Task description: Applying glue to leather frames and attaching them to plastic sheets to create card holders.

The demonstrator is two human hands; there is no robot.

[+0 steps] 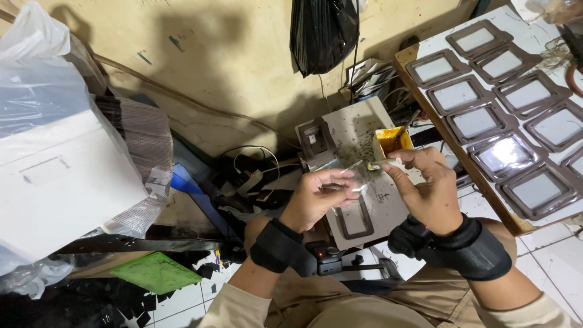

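Flanking hands [376,188], framed panels [504,103], black bag [322,30]

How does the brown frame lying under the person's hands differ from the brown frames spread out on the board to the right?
The lone frame on the small work board looks open in the middle, the board showing through; the frames on the right board each have a pale, shiny panel inside. The lone frame is partly hidden by the left hand; the others lie uncovered in rows. All are brown, rounded rectangles lying flat.

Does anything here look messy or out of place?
Yes. Black offcuts lie scattered on the tiled floor beside a green sheet, and the small work board is speckled with dark smears around the yellow glue pot.
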